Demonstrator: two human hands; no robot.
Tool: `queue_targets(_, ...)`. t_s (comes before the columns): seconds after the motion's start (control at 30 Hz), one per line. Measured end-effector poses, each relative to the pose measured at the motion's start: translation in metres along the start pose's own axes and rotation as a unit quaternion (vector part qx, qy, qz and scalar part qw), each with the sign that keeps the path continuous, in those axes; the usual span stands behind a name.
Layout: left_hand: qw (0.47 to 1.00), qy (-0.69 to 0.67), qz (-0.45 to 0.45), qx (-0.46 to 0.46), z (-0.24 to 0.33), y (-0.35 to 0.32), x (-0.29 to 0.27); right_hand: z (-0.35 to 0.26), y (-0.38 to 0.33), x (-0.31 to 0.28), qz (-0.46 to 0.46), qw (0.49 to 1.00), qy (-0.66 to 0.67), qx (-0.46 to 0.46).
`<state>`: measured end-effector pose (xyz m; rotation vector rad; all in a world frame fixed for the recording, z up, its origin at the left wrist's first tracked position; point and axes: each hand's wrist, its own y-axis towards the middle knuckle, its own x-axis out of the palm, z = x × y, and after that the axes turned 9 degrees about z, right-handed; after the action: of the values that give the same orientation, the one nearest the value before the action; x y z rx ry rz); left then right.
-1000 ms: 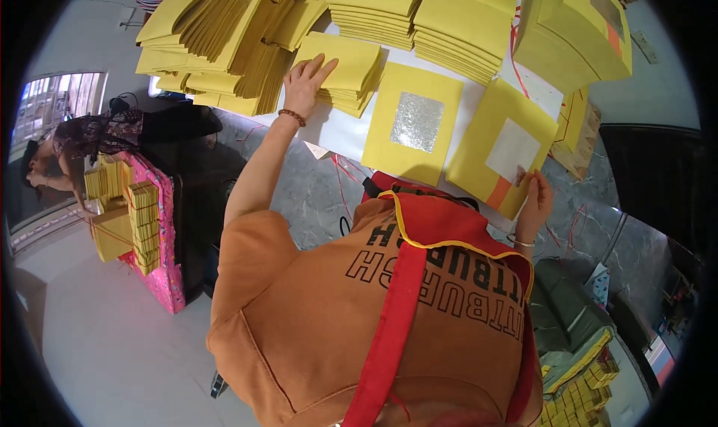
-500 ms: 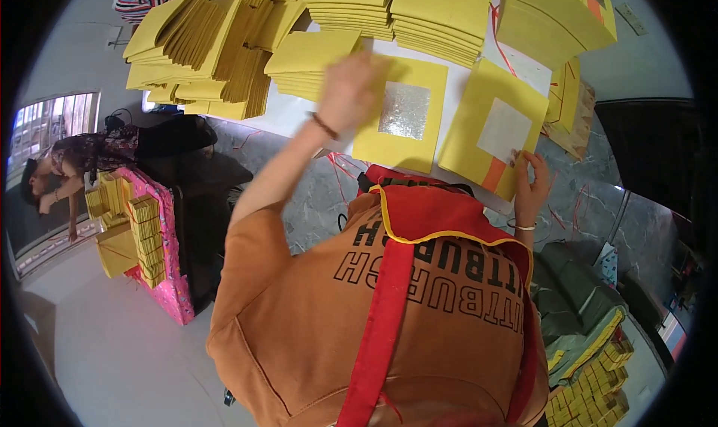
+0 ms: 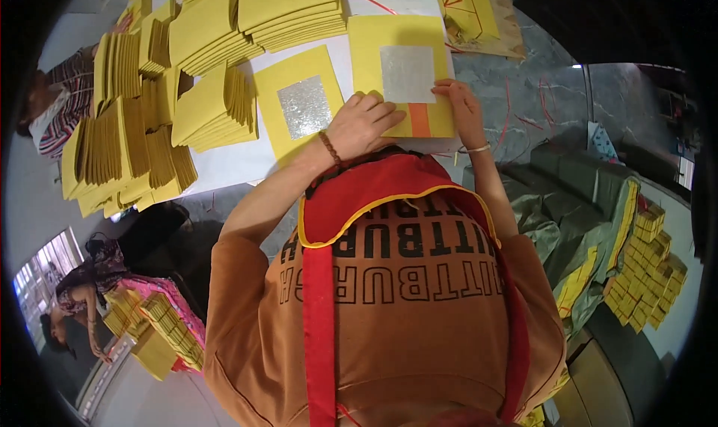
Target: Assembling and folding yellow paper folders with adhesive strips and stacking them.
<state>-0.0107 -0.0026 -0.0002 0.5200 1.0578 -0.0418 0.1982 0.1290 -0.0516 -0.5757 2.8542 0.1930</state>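
Note:
A yellow paper sheet [image 3: 364, 42] with a pale silver square and an orange strip at its near edge lies in front of me. My left hand [image 3: 365, 125] rests on its near left part, fingers stretched flat toward the orange strip. At the right edge, my right hand [image 3: 462, 107] holds the sheet with bent fingers; the thumb is partly hidden. To the left lies another yellow sheet [image 3: 271, 90] with a shiny silver foil square, partly under my left forearm.
Stacks of folded yellow paper [image 3: 292, 12] crowd the white table [image 3: 224, 161] at far left. Tied yellow bundles [image 3: 647, 270] stand low at right beside a dark green sofa [image 3: 557, 180]. Another person [image 3: 82, 292] bends near a pink-covered table at left.
My left hand has come from the folded stack to the near edge of the orange-striped sheet. The view has shifted, and the right hand remains at that sheet's right edge.

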Motion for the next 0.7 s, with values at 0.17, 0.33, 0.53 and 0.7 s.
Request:
queue_targets(0.17, 0.992, -0.107, 0.052, -0.032, -0.006, 0.009, 0.000, 0.000, 0.001, -0.006, -0.003, 0.999, 0.045, -0.008)
queue_targets(0.33, 0.985, -0.138, 0.056, -0.087, -0.010, 0.011, 0.004, 0.003, -0.001, -0.004, 0.001, 0.996, 0.082, 0.018)
queue_targets(0.53, 0.968, -0.196, 0.055, -0.148, -0.013, 0.012, 0.004, 0.006, 0.001, -0.004, -0.017, 0.999, 0.048, -0.011)
queue_targets(0.7, 0.926, -0.251, 0.004, -0.281, -0.012, 0.014, -0.001, 0.007, 0.001, -0.001, 0.010, 0.996, 0.090, 0.022)
